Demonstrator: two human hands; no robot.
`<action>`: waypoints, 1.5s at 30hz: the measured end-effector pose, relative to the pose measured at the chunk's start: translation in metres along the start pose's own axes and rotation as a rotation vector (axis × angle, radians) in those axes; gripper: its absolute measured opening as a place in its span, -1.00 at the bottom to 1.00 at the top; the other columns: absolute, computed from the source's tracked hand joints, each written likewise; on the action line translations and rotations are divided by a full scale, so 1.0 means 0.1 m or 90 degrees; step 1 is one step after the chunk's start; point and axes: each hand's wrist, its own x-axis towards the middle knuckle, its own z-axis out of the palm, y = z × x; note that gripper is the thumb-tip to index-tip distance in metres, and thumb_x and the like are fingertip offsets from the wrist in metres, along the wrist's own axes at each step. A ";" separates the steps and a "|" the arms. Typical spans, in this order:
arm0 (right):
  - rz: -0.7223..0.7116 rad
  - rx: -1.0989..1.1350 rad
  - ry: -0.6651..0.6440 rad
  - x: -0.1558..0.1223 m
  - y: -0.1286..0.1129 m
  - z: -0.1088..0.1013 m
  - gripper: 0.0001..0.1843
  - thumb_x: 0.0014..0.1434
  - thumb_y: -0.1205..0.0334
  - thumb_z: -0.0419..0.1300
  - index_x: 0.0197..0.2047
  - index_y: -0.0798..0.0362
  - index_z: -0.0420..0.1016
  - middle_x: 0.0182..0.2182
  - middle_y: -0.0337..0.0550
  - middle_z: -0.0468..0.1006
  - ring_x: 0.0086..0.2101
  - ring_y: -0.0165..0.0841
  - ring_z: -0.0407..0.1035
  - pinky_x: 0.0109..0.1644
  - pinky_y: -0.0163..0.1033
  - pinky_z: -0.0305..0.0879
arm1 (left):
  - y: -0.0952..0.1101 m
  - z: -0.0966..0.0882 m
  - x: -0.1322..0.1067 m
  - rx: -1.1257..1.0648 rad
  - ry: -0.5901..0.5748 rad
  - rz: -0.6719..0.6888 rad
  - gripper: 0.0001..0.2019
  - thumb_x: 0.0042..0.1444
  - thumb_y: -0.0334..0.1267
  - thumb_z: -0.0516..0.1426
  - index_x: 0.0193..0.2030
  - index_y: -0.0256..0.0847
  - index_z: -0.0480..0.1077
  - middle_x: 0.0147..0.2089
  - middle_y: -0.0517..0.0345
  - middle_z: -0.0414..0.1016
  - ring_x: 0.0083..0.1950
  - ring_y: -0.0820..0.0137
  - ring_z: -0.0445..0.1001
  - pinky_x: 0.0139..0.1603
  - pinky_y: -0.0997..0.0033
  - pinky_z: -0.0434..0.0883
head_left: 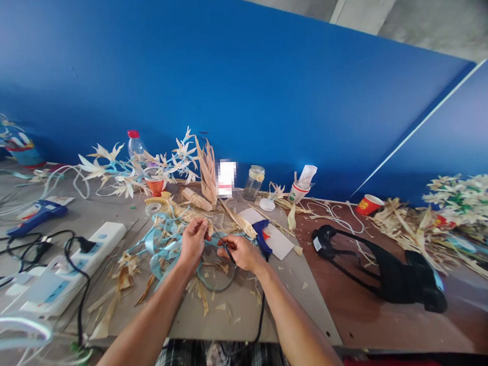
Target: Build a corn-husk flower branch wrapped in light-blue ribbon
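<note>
My left hand (pixel 193 240) is closed in a pinch over the pile of dried husk strips (pixel 196 206) and light blue ribbon (pixel 160 246); what it grips is too small to name. My right hand (pixel 241 251) is closed around a thin dark wire or cord (pixel 216 284) that loops down across the grey board (pixel 249 312) in front of me. The two hands sit close together, nearly touching. A blue glue gun (pixel 262 236) lies just right of my right hand on a white sheet (pixel 279 241).
A white power strip (pixel 65 266) with black cables and another blue glue gun (pixel 37 213) lie at the left. Husk flowers (pixel 126 169), a bottle (pixel 135 144), a jar (pixel 254 181) and paper cups (pixel 299 190) stand behind. A black strap bag (pixel 393 276) and more husks (pixel 451 206) are at the right.
</note>
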 end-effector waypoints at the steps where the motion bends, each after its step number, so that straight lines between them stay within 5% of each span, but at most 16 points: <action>1: -0.005 -0.008 0.002 0.01 0.02 0.00 -0.59 -0.06 -0.04 0.29 -0.21 0.07 0.54 -0.57 -0.33 0.34 -0.55 -0.49 0.10 -0.46 -0.37 0.03 | 0.00 0.00 0.00 -0.005 -0.004 0.000 -0.74 -0.01 -0.06 0.18 -0.40 -0.23 0.31 -0.59 0.33 0.25 -0.59 0.56 0.22 -0.52 0.53 0.17; 7: 0.007 -0.013 0.021 0.02 0.06 0.02 -0.62 -0.06 -0.04 0.27 -0.24 0.05 0.53 -0.60 -0.33 0.36 -0.57 -0.48 0.13 -0.46 -0.37 0.07 | 0.03 0.02 -0.01 -0.027 -0.021 0.005 -0.74 0.01 -0.08 0.17 -0.43 -0.24 0.29 -0.61 0.32 0.25 -0.58 0.57 0.19 -0.53 0.54 0.13; 13: 0.031 0.179 0.095 0.02 -0.07 0.01 -0.57 -0.07 -0.07 0.27 -0.22 0.06 0.46 -0.58 -0.32 0.37 -0.51 -0.43 0.26 -0.39 -0.32 0.18 | 0.08 0.05 -0.05 0.014 0.003 -0.016 -0.75 0.00 -0.10 0.17 -0.48 -0.25 0.30 -0.62 0.31 0.26 -0.57 0.57 0.20 -0.48 0.54 0.17; 29: 0.028 0.203 0.003 -0.06 -0.21 0.03 -0.65 -0.08 -0.04 0.30 -0.29 0.01 0.43 -0.60 -0.34 0.35 -0.53 -0.42 0.24 -0.42 -0.32 0.12 | 0.11 0.06 -0.01 -0.073 0.104 -0.011 -0.70 -0.15 -0.14 0.24 -0.39 -0.21 0.22 -0.51 0.31 0.39 -0.56 0.52 0.38 -0.45 0.49 0.28; 37: -0.021 0.360 0.228 0.04 -0.11 0.08 -0.50 -0.16 0.09 0.33 -0.13 0.01 0.32 -0.43 -0.29 0.47 -0.39 -0.39 0.36 -0.28 -0.29 0.25 | 0.09 0.11 -0.07 -0.104 0.042 -0.030 -0.68 -0.17 -0.15 0.28 -0.38 -0.21 0.25 -0.49 0.34 0.37 -0.50 0.53 0.40 -0.34 0.47 0.35; 45: -0.001 0.325 0.329 0.11 -0.05 0.05 -0.46 -0.23 0.11 0.32 -0.16 0.08 0.31 -0.44 -0.25 0.48 -0.44 -0.39 0.37 -0.32 -0.29 0.28 | 0.08 0.17 -0.14 -0.091 -0.098 -0.090 -0.67 -0.20 -0.11 0.29 -0.45 -0.23 0.26 -0.54 0.33 0.33 -0.51 0.53 0.37 -0.36 0.48 0.33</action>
